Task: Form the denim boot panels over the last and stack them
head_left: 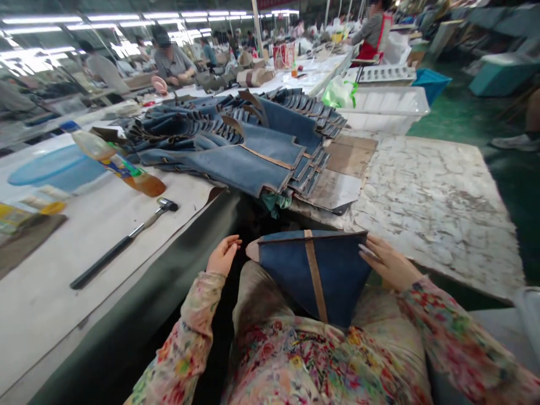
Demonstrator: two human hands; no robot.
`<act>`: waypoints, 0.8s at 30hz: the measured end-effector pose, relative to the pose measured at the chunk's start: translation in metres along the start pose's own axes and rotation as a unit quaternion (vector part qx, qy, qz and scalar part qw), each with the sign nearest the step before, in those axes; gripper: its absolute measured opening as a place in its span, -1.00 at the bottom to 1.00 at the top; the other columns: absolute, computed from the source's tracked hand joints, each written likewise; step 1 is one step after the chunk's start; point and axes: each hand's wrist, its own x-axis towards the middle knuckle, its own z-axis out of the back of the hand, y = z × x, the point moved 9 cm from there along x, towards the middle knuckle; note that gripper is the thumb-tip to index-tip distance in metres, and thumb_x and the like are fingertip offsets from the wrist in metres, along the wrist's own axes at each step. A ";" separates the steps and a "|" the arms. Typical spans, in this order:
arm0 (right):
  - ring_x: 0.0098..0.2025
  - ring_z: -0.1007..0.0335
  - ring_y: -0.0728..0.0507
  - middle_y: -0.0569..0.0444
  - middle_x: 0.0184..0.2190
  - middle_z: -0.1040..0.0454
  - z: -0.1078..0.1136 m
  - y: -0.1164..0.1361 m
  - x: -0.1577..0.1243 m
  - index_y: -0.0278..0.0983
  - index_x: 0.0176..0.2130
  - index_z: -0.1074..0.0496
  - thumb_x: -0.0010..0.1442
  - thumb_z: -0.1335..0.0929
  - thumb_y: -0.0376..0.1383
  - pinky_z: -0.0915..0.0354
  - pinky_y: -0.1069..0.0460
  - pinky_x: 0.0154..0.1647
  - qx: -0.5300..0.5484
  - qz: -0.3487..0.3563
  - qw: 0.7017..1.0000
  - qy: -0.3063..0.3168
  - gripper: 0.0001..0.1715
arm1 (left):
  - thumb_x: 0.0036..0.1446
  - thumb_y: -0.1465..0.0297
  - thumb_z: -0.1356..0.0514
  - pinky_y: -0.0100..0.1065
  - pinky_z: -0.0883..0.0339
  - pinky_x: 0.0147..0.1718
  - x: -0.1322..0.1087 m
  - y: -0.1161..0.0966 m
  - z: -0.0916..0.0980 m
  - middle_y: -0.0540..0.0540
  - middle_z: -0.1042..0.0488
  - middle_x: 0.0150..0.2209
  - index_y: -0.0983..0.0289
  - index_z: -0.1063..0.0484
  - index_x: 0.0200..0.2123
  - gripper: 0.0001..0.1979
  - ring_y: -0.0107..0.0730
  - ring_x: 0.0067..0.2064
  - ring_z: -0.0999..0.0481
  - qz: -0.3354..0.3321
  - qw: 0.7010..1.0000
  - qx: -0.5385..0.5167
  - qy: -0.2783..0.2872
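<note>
A blue suede piece (320, 273) with a tan strip down its middle lies on my lap. My right hand (390, 261) rests on its right edge, fingers stretched flat against it. My left hand (223, 256) hovers just left of the piece, fingers loosely curled with nothing in them, not touching it. Floral sleeves cover both of my arms. Ahead on the table sits a big stack of the same blue pieces (253, 146).
A hammer (126, 239) and a tipped drink bottle (118, 163) lie on the long table (63, 292) to my left. A stained work board (430, 197) is at the right, white trays (388, 104) beyond it. Other people work at the far benches.
</note>
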 end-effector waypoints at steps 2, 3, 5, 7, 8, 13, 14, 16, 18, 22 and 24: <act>0.08 -0.19 -0.20 -0.13 0.04 -0.25 0.001 0.003 -0.016 -0.31 -0.09 -0.32 0.18 -0.14 -0.06 -0.18 -0.10 0.09 0.004 -0.007 0.998 -0.056 -0.53 | 0.02 0.23 -0.08 -0.23 -0.29 -0.10 -0.011 -0.036 -0.008 0.17 -0.46 -0.17 0.32 -0.34 -0.13 -0.63 -0.27 -0.12 -0.43 -0.115 0.991 0.062 -0.018; 0.09 -0.18 -0.20 -0.12 0.06 -0.24 0.002 0.006 -0.022 -0.30 -0.08 -0.32 0.19 -0.15 -0.08 -0.16 -0.09 0.11 0.006 -0.013 0.997 -0.077 -0.56 | 0.07 0.27 -0.05 -0.23 -0.28 -0.08 -0.020 -0.056 -0.020 0.16 -0.46 -0.16 0.31 -0.35 -0.13 -0.67 -0.28 -0.11 -0.43 -0.176 0.979 0.102 -0.011; 0.09 -0.18 -0.19 -0.10 0.06 -0.23 0.008 0.012 -0.031 -0.29 -0.09 -0.31 0.19 -0.18 -0.11 -0.15 -0.09 0.13 0.012 -0.022 0.993 -0.115 -0.60 | 0.13 0.36 -0.01 -0.25 -0.26 -0.04 -0.042 -0.090 -0.057 0.14 -0.45 -0.14 0.28 -0.37 -0.13 -0.73 -0.31 -0.08 -0.41 -0.287 0.940 0.183 0.022; 0.08 -0.19 -0.18 -0.10 0.05 -0.24 0.009 0.016 -0.040 -0.29 -0.08 -0.30 0.19 -0.19 -0.13 -0.15 -0.09 0.13 0.021 -0.028 0.989 -0.142 -0.62 | 0.15 0.42 0.01 -0.26 -0.24 -0.01 -0.064 -0.115 -0.098 0.14 -0.43 -0.10 0.27 -0.36 -0.10 -0.73 -0.33 -0.04 -0.38 -0.375 0.894 0.240 0.054; 0.08 -0.20 -0.17 -0.11 0.04 -0.25 0.007 0.016 -0.045 -0.30 -0.08 -0.30 0.19 -0.19 -0.14 -0.17 -0.08 0.11 0.023 -0.031 0.988 -0.151 -0.61 | 0.15 0.43 0.01 -0.26 -0.23 0.00 -0.074 -0.123 -0.118 0.13 -0.42 -0.07 0.27 -0.34 -0.07 -0.71 -0.34 -0.02 -0.36 -0.408 0.873 0.261 0.067; 0.04 -0.24 -0.14 -0.11 0.01 -0.29 -0.010 0.014 -0.072 -0.31 0.07 -0.19 0.23 -0.15 -0.17 -0.24 -0.04 0.05 0.024 -0.063 0.985 -0.158 -0.54 | 0.18 0.45 0.04 -0.21 -0.02 0.14 -0.098 -0.128 -0.190 0.07 -0.35 0.05 0.21 -0.25 0.04 -0.65 -0.39 0.10 -0.26 -0.496 0.785 0.362 0.082; 0.04 -0.24 -0.13 -0.09 0.02 -0.28 -0.013 0.013 -0.076 -0.29 0.09 -0.16 0.23 -0.15 -0.18 -0.25 -0.03 0.04 0.025 -0.067 0.985 -0.155 -0.53 | 0.19 0.44 0.04 -0.20 0.03 0.16 -0.101 -0.124 -0.199 0.06 -0.34 0.06 0.21 -0.24 0.06 -0.64 -0.39 0.12 -0.24 -0.512 0.767 0.380 0.078; 0.04 -0.24 -0.12 -0.06 0.02 -0.28 -0.015 0.013 -0.081 -0.25 0.12 -0.14 0.23 -0.14 -0.20 -0.26 -0.02 0.03 0.028 -0.074 0.986 -0.148 -0.53 | 0.20 0.41 0.03 -0.20 0.07 0.17 -0.105 -0.118 -0.211 0.05 -0.34 0.06 0.21 -0.23 0.07 -0.64 -0.40 0.13 -0.23 -0.540 0.736 0.403 0.063; 0.03 -0.25 -0.11 -0.05 0.02 -0.27 -0.016 0.012 -0.082 -0.23 0.12 -0.13 0.23 -0.14 -0.21 -0.25 -0.02 0.04 0.033 -0.080 0.986 -0.145 -0.53 | 0.21 0.39 0.03 -0.21 0.08 0.17 -0.108 -0.114 -0.215 0.04 -0.34 0.06 0.22 -0.22 0.07 -0.64 -0.39 0.12 -0.23 -0.554 0.720 0.414 0.048; 0.04 -0.24 -0.11 -0.05 0.03 -0.26 -0.017 0.011 -0.080 -0.22 0.13 -0.12 0.23 -0.15 -0.21 -0.23 -0.03 0.06 0.056 -0.079 0.985 -0.143 -0.52 | 0.20 0.41 0.03 -0.19 0.08 0.15 -0.110 -0.114 -0.213 0.03 -0.34 0.06 0.22 -0.24 0.04 -0.66 -0.38 0.11 -0.23 -0.554 0.723 0.411 0.037; 0.04 -0.23 -0.11 -0.05 0.03 -0.26 -0.018 0.011 -0.079 -0.21 0.14 -0.11 0.23 -0.15 -0.20 -0.22 -0.04 0.07 0.066 -0.087 0.984 -0.141 -0.51 | 0.19 0.43 0.02 -0.21 0.03 0.12 -0.111 -0.118 -0.211 0.04 -0.37 0.03 0.21 -0.29 -0.01 -0.70 -0.39 0.08 -0.27 -0.544 0.735 0.403 0.036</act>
